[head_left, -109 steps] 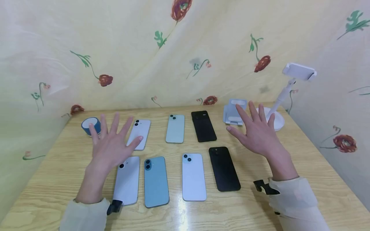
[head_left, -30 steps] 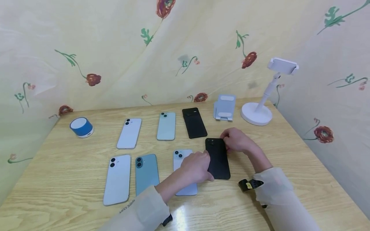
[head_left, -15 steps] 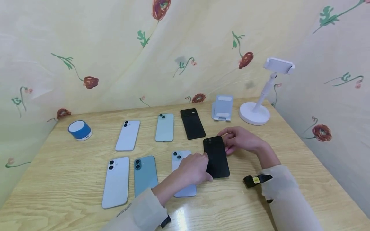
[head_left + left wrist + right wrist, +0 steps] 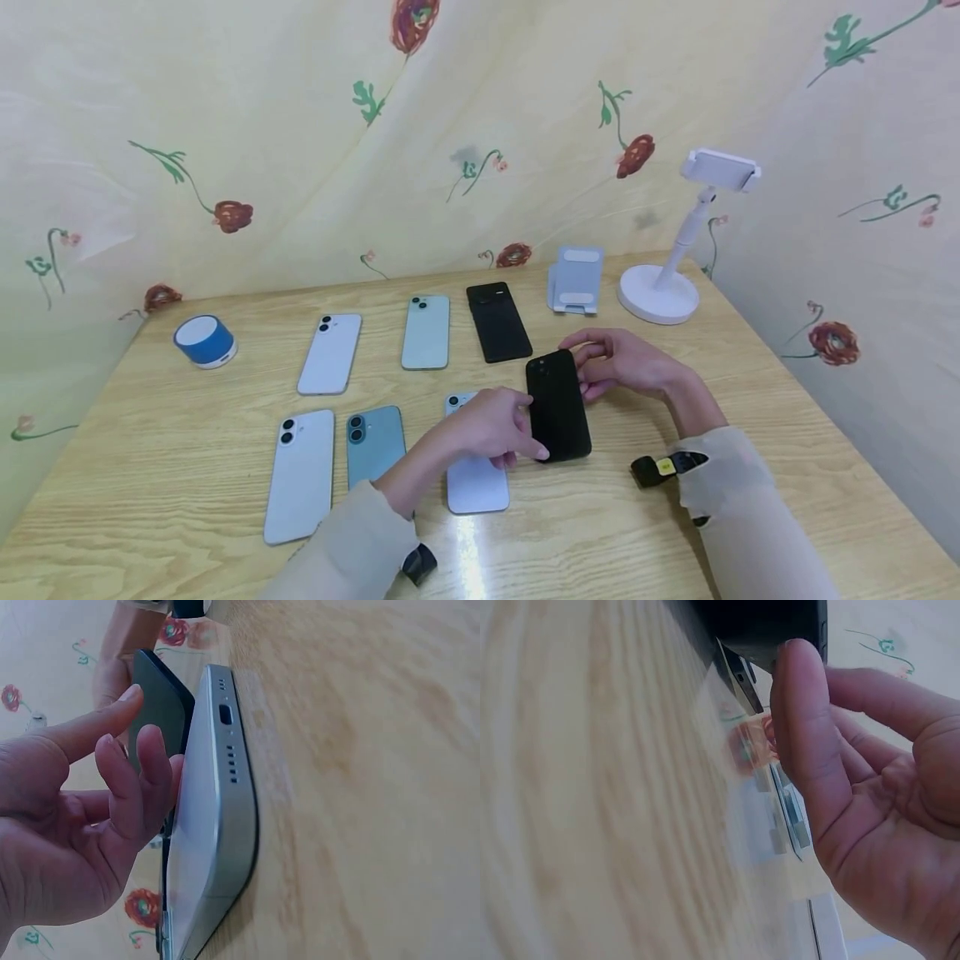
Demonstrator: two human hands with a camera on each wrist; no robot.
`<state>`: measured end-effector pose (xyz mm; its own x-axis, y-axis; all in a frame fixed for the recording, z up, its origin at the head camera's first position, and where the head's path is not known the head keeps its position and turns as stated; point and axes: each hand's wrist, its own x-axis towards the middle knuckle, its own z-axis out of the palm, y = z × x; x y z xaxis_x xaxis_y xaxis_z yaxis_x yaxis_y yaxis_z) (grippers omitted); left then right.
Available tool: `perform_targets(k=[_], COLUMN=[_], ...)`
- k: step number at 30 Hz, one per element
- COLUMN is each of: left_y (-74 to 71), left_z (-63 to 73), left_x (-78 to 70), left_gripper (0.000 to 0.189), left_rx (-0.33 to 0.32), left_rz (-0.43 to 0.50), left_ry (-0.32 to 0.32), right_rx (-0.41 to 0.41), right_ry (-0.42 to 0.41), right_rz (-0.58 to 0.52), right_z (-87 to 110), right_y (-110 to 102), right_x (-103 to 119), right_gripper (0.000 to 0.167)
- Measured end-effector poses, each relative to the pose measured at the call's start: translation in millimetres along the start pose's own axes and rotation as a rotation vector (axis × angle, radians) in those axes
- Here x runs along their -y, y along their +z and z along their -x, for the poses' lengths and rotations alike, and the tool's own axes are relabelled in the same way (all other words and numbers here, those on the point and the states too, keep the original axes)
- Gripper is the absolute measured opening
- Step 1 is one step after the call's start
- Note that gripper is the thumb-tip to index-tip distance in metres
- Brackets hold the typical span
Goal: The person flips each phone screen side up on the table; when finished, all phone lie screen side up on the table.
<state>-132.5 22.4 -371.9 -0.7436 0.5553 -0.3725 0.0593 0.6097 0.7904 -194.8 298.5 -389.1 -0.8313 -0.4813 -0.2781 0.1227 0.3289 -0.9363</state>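
Pinched at its upper right edge by the right hand [image 4: 624, 365], the nearer black phone [image 4: 559, 408] sits just right of the frame's centre, seemingly tilted, while the left hand [image 4: 487, 423] lies loose-fingered against its left side, though how firmly either bears is hard to tell. Should that one-sided pinch slip, the phone could drop onto the table [image 4: 600, 533] or knock the white phone [image 4: 477, 492] under the left hand.

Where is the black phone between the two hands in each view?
Head: black phone right of centre, between left hand and right hand.
Left wrist: black phone upper left, beyond the pale phone.
Right wrist: black phone at the top, cut off by the frame edge.
Shared landmark: the right hand, next to it in each.
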Motion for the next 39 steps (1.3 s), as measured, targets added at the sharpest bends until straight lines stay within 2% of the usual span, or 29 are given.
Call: perform_targets(k=[12, 20, 26, 39], left_y=[-3.9, -3.0, -1.8, -1.7], left_z=[-3.8, -6.6, -7.0, -8.4], left_x=[2.7, 1.7, -1.1, -1.7], left_gripper=[0.086, 0.068, 0.068, 0.058], left_rx=[0.005, 0.018, 0.008, 0.016], left_rz=[0.052, 0.1, 0.086, 0.116], left_ry=[-0.013, 0.01, 0.009, -0.001], right_rx=[0.045, 0.069, 0.069, 0.084], right_ry=[-0.049, -0.059, -0.058, -0.036], right_rz=[-0.052, -0.079, -0.08, -0.086], right_z=[-0.8, -2.5, -3.1, -4.2], right_y=[5, 7, 9, 13], right_x=[3, 3, 5, 7], right_gripper=[0.061, 0.062, 0.062, 0.064])
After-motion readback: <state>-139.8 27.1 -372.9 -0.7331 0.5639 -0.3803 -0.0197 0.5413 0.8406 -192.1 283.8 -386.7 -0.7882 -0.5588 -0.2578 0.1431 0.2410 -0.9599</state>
